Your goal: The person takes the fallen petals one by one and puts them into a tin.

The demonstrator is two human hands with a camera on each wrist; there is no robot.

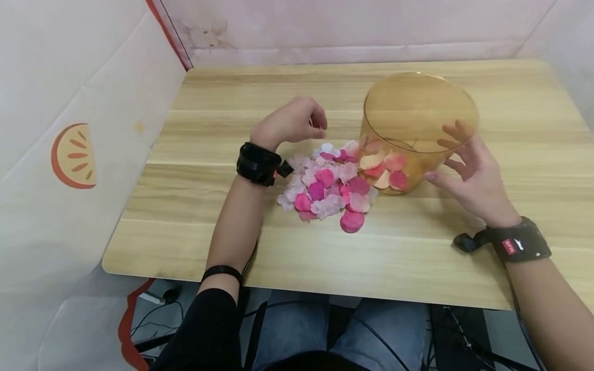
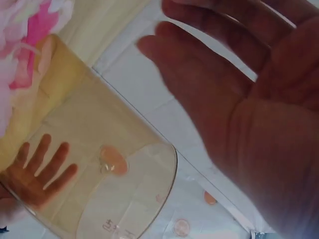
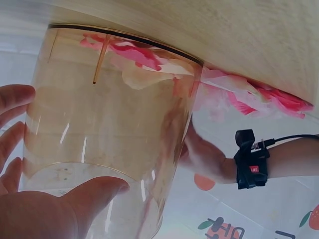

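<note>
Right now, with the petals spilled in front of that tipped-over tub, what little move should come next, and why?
Probably the left hand should come down and nudge the petals toward the mouth of the tub. The tub lies on its side, opening facing the pile, with a few petals already inside. The right hand is spread open beside the tub, placed to steady it.
</note>
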